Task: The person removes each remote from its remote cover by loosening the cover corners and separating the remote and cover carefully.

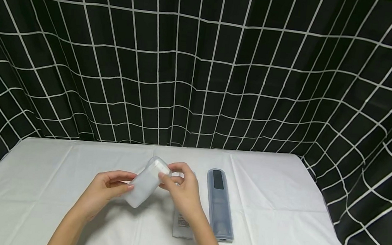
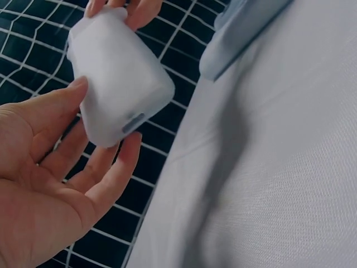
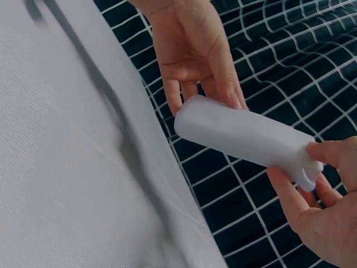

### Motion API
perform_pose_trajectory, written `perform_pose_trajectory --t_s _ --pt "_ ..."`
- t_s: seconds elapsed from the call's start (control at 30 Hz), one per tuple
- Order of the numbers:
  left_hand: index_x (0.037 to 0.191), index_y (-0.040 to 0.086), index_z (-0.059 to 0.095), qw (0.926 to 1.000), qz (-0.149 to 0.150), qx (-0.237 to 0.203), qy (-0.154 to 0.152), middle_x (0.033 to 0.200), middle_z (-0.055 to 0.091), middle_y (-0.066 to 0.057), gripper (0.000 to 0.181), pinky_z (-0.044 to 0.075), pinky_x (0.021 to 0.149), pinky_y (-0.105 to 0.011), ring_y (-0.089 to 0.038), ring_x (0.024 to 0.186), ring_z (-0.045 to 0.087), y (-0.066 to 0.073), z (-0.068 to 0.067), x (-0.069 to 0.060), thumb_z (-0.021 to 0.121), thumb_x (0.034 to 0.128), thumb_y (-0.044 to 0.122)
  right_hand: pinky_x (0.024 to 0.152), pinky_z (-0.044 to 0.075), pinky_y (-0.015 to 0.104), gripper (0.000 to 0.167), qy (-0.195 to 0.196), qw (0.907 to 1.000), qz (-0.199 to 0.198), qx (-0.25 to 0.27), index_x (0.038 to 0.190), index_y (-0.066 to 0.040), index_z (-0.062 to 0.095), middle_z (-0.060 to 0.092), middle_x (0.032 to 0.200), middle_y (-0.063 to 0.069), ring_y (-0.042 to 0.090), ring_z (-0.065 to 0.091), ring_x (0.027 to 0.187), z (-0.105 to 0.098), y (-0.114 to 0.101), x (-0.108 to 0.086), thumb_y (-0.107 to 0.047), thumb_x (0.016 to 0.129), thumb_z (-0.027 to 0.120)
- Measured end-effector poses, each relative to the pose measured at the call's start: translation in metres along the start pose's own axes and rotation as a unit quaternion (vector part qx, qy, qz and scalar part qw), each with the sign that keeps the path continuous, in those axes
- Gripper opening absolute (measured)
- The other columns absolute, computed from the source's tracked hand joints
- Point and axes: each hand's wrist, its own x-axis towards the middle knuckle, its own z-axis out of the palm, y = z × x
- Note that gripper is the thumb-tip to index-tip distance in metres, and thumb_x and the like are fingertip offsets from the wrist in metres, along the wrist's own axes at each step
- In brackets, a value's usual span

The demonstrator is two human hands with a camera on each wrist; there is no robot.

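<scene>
A whitish translucent plastic case (image 1: 144,188) with rounded corners is held tilted above the cloth, between both hands. My left hand (image 1: 100,190) grips its lower left end, thumb on one face and fingers on the other. At the upper right end, my right hand (image 1: 187,195) pinches the case near a whiter piece. The left wrist view shows a dark narrow slot in the end of the case (image 2: 120,72) by the left fingertips. Seen from the right wrist, the case (image 3: 240,134) is fairly thick; its contents cannot be made out.
A long blue-grey translucent box (image 1: 222,212) with a dark panel lies right of the right forearm. Partly hidden under that arm is a pale packet (image 1: 181,227) with printing. White cloth (image 1: 281,192) covers the table, and a black grid-patterned curtain (image 1: 186,71) hangs behind.
</scene>
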Motion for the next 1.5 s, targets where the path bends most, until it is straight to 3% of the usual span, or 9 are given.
perform_pose_trajectory --t_s 0.2,0.4,0.53,0.67,0.77,0.9,1.03,1.2,1.5 --pt "0.133 -0.013 0.064 1.0 0.007 0.002 0.001 0.126 0.071 -0.023 0.042 0.062 0.078 -0.029 -0.009 0.094 0.073 0.002 -0.002 -0.001 0.074 0.0957 0.003 0.086 0.064 0.031 0.032 0.0 0.9997 0.015 0.021 0.125 0.01 0.053 0.066 0.117 0.025 0.032 0.078 0.097 -0.001 0.001 0.001 -0.005 0.101 0.068" --pt "0.133 -0.016 0.062 0.9999 0.011 -0.007 -0.007 0.123 0.071 -0.018 0.04 0.062 0.08 -0.029 -0.009 0.095 0.071 0.006 -0.005 -0.002 0.069 0.0989 0.003 0.09 0.063 0.036 0.033 -0.037 0.999 0.024 -0.005 0.124 0.003 0.05 0.074 0.094 0.02 0.038 0.078 0.093 -0.008 -0.001 0.002 -0.01 0.101 0.069" --pt "0.134 -0.016 0.061 0.9997 0.017 -0.003 -0.016 0.124 0.071 -0.015 0.038 0.062 0.081 -0.028 -0.009 0.094 0.07 0.008 -0.008 -0.003 0.065 0.102 0.004 0.09 0.063 0.038 0.035 -0.065 0.9973 0.022 -0.025 0.125 0.0 0.051 0.067 0.108 0.016 0.042 0.078 0.09 -0.012 -0.002 0.003 -0.009 0.098 0.072" --pt "0.134 -0.017 0.06 0.9996 0.02 -0.006 -0.019 0.121 0.073 -0.009 0.037 0.061 0.082 -0.026 -0.007 0.095 0.07 0.008 -0.01 -0.004 0.061 0.1045 0.004 0.087 0.064 0.045 0.041 -0.091 0.995 0.012 -0.039 0.129 -0.001 0.054 0.056 0.121 0.016 0.027 0.076 0.084 -0.017 -0.002 0.003 -0.006 0.095 0.076" --pt "0.135 -0.019 0.059 0.9995 0.02 -0.014 -0.022 0.118 0.073 -0.001 0.038 0.06 0.083 -0.025 -0.006 0.096 0.069 0.009 -0.011 -0.004 0.059 0.1059 0.006 0.087 0.064 0.046 0.046 -0.107 0.9931 0.009 -0.046 0.132 -0.005 0.057 0.055 0.121 0.015 0.016 0.071 0.083 -0.02 -0.003 0.003 -0.005 0.092 0.079" --pt "0.135 -0.019 0.058 0.9992 0.02 -0.023 -0.025 0.115 0.073 0.007 0.039 0.06 0.083 -0.024 -0.005 0.098 0.069 0.009 -0.012 -0.004 0.059 0.107 0.008 0.082 0.061 0.032 0.051 -0.123 0.9906 0.004 -0.061 0.136 -0.009 0.061 0.058 0.121 0.013 0.014 0.069 0.087 -0.024 -0.004 0.003 -0.005 0.089 0.08" --pt "0.135 -0.019 0.058 0.9992 0.021 -0.023 -0.026 0.116 0.073 0.006 0.039 0.059 0.084 -0.024 -0.005 0.098 0.069 0.011 -0.012 -0.005 0.059 0.1074 0.009 0.076 0.056 0.024 0.054 -0.134 0.9877 -0.003 -0.081 0.139 -0.01 0.063 0.061 0.12 0.013 0.015 0.066 0.088 -0.027 -0.005 0.003 -0.006 0.089 0.082" --pt "0.133 -0.018 0.06 0.9996 0.019 -0.014 -0.017 0.118 0.073 -0.001 0.038 0.058 0.085 -0.023 -0.006 0.098 0.069 0.013 -0.011 -0.005 0.059 0.107 0.009 0.075 0.056 0.024 0.055 -0.143 0.9854 -0.005 -0.092 0.14 -0.01 0.064 0.063 0.119 0.013 0.015 0.067 0.086 -0.03 -0.005 0.004 -0.007 0.088 0.083" --pt "0.126 -0.017 0.064 0.9995 0.007 -0.007 0.029 0.099 0.075 0.008 0.033 0.057 0.085 -0.022 -0.006 0.094 0.069 0.013 -0.011 -0.005 0.068 0.1014 0.006 0.075 0.057 0.026 0.055 -0.124 0.9886 -0.001 -0.087 0.135 -0.008 0.066 0.063 0.114 0.01 0.011 0.069 0.081 -0.032 -0.007 0.004 -0.003 0.084 0.085"
